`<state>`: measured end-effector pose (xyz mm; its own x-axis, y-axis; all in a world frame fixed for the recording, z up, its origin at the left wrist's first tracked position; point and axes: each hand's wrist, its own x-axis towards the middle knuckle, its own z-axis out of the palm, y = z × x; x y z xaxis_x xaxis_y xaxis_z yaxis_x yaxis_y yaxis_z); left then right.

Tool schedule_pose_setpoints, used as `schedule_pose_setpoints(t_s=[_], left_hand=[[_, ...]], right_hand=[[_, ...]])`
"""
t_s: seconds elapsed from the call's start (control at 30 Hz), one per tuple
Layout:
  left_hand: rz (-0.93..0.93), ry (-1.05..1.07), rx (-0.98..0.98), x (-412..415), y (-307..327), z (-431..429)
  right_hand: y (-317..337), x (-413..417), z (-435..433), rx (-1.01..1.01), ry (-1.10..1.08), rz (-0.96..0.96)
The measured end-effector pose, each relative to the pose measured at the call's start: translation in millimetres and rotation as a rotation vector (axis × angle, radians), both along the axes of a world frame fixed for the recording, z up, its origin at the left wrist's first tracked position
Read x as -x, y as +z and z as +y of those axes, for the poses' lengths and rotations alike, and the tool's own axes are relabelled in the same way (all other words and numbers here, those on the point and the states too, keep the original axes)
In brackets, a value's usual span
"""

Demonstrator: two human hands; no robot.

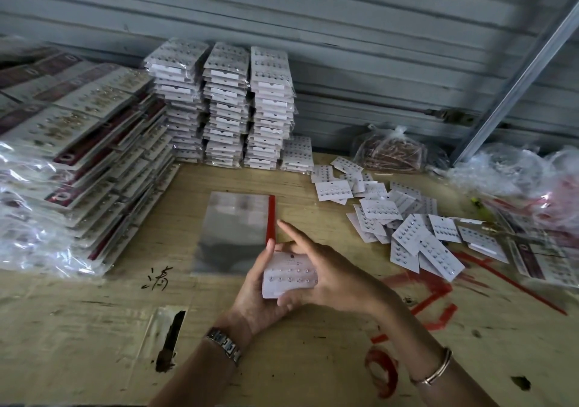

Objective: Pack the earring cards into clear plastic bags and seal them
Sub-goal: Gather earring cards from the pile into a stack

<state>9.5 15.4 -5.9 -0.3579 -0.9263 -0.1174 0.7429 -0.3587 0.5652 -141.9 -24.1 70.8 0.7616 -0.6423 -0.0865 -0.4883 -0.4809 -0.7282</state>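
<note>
Just near of the clear bags (232, 234), the left hand (257, 297) curls its fingers (269, 251) round an earring card (288, 276); the right hand (338, 278) pinches the card's other edge, forefinger straight.

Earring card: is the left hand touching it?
Touching. The head view shows the left hand holding the earring card, thumb on its left edge.

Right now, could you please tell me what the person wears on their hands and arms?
No sleeves or gloves show. The left hand has a silver metal link watch band at its wrist, and the right hand a thin rose-gold bangle.
</note>
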Motion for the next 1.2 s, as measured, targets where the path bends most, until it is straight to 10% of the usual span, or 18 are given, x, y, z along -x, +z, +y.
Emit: schedule_pose_setpoints(t_s=[0.63,0.93,1.2], left_hand=[[-0.261,-0.161,0.109,-6,11,17],[-1.316,0.476,0.551,-18,-1,14],[-1.412,0.561,0.699,-21,-11,26]], right_hand=[[11,20,-15,-0.234,0.029,0.056],[-12,31,-10,0.142,-0.126,0.030],[-50,37,1,0.036,-0.217,-0.133]])
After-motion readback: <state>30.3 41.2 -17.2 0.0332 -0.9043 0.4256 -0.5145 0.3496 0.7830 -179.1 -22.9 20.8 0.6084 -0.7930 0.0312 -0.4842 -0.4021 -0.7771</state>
